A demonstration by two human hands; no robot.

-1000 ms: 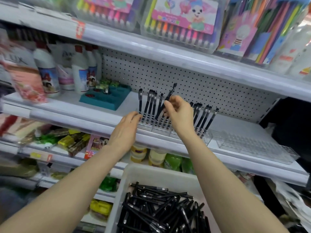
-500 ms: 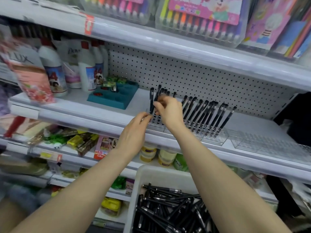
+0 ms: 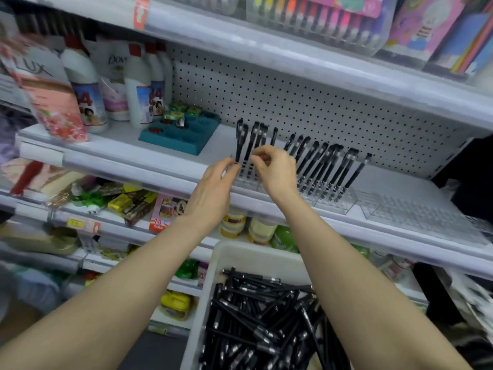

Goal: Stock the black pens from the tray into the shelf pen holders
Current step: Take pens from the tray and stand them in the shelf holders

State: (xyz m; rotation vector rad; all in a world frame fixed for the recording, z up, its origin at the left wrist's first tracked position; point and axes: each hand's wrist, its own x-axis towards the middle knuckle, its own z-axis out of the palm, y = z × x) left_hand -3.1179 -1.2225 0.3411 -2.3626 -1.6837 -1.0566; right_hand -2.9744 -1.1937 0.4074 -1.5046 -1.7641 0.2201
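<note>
Several black pens (image 3: 324,166) stand tilted in a clear pen holder (image 3: 334,202) on the middle shelf. My right hand (image 3: 276,173) pinches the shaft of a black pen (image 3: 250,144) standing in the holder's left end. My left hand (image 3: 213,192) reaches up beside it, its fairly straight fingertips touching the lower part of the leftmost pen (image 3: 239,141). A white tray (image 3: 234,253) sits below, between my forearms, piled with loose black pens (image 3: 256,319). Another clear holder (image 3: 405,216) to the right has no pens in it.
A teal display block (image 3: 181,136) and white bottles (image 3: 138,86) stand left of the pens. A pegboard (image 3: 306,97) backs the shelf. Marker sets (image 3: 314,20) fill the shelf above; jars (image 3: 260,231) and packets sit on the shelf below.
My right hand has lowered its pen from a raised tilt into the holder's left end. My left hand slid up to the leftmost pens. The view has shifted left and downward.
</note>
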